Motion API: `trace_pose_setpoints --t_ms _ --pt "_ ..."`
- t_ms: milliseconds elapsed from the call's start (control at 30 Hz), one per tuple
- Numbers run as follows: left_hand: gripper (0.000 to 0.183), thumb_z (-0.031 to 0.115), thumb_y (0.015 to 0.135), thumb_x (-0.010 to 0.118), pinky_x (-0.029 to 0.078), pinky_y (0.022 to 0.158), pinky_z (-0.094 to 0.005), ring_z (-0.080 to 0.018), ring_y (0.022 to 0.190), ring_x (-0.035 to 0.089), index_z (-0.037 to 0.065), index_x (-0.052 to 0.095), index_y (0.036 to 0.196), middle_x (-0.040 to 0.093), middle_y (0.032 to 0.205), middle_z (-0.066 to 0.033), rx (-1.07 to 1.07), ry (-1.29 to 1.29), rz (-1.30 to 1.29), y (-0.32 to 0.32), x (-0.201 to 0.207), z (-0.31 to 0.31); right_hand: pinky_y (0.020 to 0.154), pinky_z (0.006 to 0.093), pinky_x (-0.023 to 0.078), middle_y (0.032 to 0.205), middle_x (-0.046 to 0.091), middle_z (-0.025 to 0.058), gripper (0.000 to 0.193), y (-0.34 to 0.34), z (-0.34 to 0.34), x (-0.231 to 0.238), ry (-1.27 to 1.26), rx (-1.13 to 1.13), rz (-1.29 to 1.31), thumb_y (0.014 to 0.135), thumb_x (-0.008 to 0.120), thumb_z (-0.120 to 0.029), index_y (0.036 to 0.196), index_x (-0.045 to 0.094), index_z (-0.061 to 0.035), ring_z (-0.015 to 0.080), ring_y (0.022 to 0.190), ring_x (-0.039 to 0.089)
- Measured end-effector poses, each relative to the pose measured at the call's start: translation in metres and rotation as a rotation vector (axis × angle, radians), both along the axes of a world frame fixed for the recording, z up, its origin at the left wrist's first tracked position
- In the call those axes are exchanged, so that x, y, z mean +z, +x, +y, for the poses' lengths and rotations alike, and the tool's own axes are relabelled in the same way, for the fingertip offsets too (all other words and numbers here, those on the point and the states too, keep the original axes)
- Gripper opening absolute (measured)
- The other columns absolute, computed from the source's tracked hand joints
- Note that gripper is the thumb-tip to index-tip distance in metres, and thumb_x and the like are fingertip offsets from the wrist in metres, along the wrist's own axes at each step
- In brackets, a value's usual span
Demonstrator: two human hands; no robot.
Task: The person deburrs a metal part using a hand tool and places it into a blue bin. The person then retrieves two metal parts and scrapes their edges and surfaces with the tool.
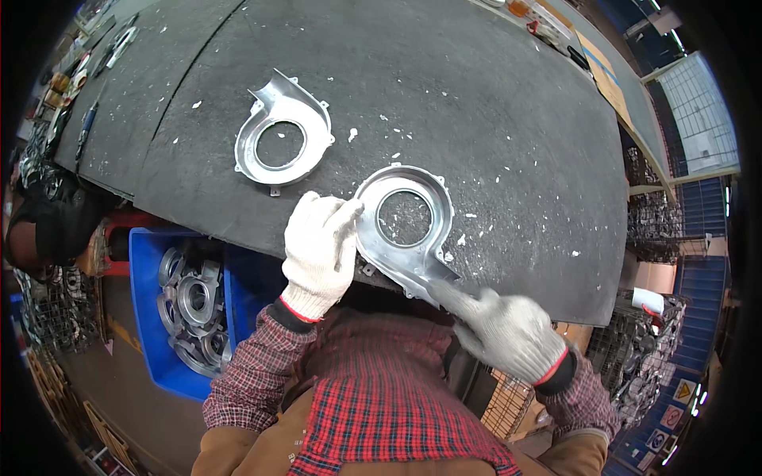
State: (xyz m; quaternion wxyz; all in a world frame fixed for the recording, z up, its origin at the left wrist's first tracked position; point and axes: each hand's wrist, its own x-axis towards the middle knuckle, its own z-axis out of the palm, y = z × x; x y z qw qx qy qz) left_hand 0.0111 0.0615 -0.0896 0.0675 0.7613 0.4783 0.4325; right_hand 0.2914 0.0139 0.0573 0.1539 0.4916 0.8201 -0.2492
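Note:
A silver metal volute housing (pixel 442 202), snail-shaped with a round hole, lies at the table's near edge, its outlet toward me. My left hand (pixel 321 246), in a white knitted glove, pinches the left side of its rim. At the outlet end is my right hand (pixel 512 333) in a greyer glove. Its index finger stretches onto the outlet lip and is slightly blurred; the other fingers curl at the table edge, partly hidden. A second volute housing (pixel 313 151) of the same shape lies farther back to the left, touched by neither hand.
White flakes (pixel 353 134) are scattered over the dark tabletop (pixel 524 159). Below its edge on the left stands a blue bin (pixel 147 317) with several metal housings (pixel 196 300). A blue-handled tool (pixel 89 119) lies far left. Wire baskets of metal parts (pixel 635 357) stand right.

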Motion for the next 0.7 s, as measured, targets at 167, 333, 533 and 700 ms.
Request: trace_pose_setpoints --t_ms 167,333,533,700 --pt "0.04 0.0 0.088 0.071 0.052 0.104 -0.058 -0.0429 0.104 0.067 0.004 0.072 0.128 0.069 0.11 -0.0182 0.042 0.029 -0.03 -0.002 -0.007 0.0 0.055 0.0474 0.063 0.078 0.074 0.0191 0.063 -0.027 0.026 -0.016 0.09 -0.023 0.08 0.098 0.072 -0.024 0.158 0.052 -0.0215 0.0357 0.066 0.078" --pt "0.037 0.0 0.091 0.071 0.052 0.105 -0.0587 -0.0422 0.098 0.069 0.002 0.071 0.128 0.07 0.105 -0.0187 0.035 0.043 -0.098 0.0 -0.003 0.005 0.054 0.047 0.062 0.076 0.074 0.0188 0.068 -0.028 0.028 -0.01 0.022 -0.026 0.14 0.098 0.071 -0.019 0.161 0.047 -0.0251 0.0358 0.065 0.077" --pt "0.035 -0.002 0.09 0.069 0.052 0.109 -0.057 -0.0399 0.103 0.072 0.002 0.074 0.125 0.076 0.108 -0.0161 0.015 0.005 -0.157 -0.003 -0.002 -0.003 0.056 0.0481 0.063 0.079 0.076 0.0194 0.065 -0.028 0.039 -0.011 0.08 -0.131 0.118 0.1 0.068 -0.019 0.161 0.046 -0.0202 0.0366 0.067 0.078" --pt "0.046 -0.008 0.079 0.071 0.053 0.105 -0.0583 -0.0363 0.094 0.071 0.005 0.073 0.123 0.071 0.096 -0.0134 -0.112 0.022 -0.086 -0.005 -0.001 -0.002 0.06 0.0512 0.063 0.083 0.077 0.0206 0.068 -0.024 0.038 -0.01 0.064 -0.136 0.117 0.101 0.068 -0.022 0.164 0.043 -0.0188 0.0392 0.073 0.079"
